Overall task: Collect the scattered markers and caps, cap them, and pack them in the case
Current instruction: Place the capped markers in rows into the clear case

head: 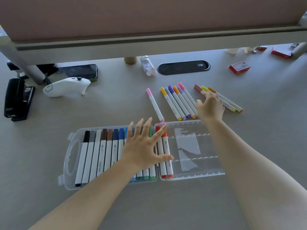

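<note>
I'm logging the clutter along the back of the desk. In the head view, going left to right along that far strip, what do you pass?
Black hole punch → white controller → phone → wooden cylinder → glass jar → black cable grommet → red box.

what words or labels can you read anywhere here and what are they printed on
"marker": on the white barrel of a brown-capped marker in the case
"marker": on the orange marker in the case's right half
"marker": on the yellow-capped marker loose on the desk
Too blurred to read: the red box's label, the cable grommet's tag, small logos on the barrels
</note>
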Motion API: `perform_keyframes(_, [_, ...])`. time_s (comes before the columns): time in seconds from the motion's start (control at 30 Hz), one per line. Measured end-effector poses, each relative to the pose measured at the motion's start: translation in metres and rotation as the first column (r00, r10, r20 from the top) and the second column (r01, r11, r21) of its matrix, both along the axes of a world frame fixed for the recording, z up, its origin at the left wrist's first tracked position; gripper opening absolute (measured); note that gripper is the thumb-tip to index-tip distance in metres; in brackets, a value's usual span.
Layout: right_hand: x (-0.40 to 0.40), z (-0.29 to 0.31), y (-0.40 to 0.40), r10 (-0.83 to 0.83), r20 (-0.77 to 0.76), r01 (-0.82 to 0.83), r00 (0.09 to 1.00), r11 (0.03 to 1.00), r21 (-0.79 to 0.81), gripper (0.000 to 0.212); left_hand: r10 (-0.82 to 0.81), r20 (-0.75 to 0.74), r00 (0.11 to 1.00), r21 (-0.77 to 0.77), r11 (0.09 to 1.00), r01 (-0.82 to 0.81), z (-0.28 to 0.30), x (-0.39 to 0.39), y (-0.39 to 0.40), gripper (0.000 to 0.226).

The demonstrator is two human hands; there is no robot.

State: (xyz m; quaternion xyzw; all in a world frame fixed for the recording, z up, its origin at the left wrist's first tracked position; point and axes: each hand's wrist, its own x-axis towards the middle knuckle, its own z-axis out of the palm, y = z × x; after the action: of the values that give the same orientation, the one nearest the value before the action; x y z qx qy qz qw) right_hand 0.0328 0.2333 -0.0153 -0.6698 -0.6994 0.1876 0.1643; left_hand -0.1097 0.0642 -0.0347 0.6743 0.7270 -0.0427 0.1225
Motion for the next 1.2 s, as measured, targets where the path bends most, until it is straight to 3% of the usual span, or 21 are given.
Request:
perform_keyframes(0.3, [-0.001, -0.001, 0.007, 0.004, 0.083, -0.004, 0.997, 1.0, -0.003, 0.038, -0.003, 0.008, 1.0, 0.007, 1.0, 0.003, 0.002, 0.001, 0.0, 0.081])
perform_keyframes(0.73, [-0.017, -0.008, -0.006, 0.123, -0.048, -0.119, 0.991, 0.989, 0.087, 0.024, -0.007, 0.026, 1.0, -0.008, 1.0, 0.007, -0.001, 0.0, -0.001, 0.085])
perform_keyframes(0.97, [-0.021, -0.011, -0.004, 0.126, 0.054, -0.131, 0.991, 0.986, 0.105, 0.022, 0.001, 0.022, 1.0, 0.009, 1.0, -0.001, -0.004, 0.0, -0.001, 0.088])
perform_keyframes(1.2, [-0.026, -0.014, -0.001, 0.101, 0.188, -0.106, 0.977, 0.994, 0.017, 0.023, 0.007, -0.005, 1.0, 0.017, 1.0, -0.007, -0.005, -0.001, -0.001, 0.095])
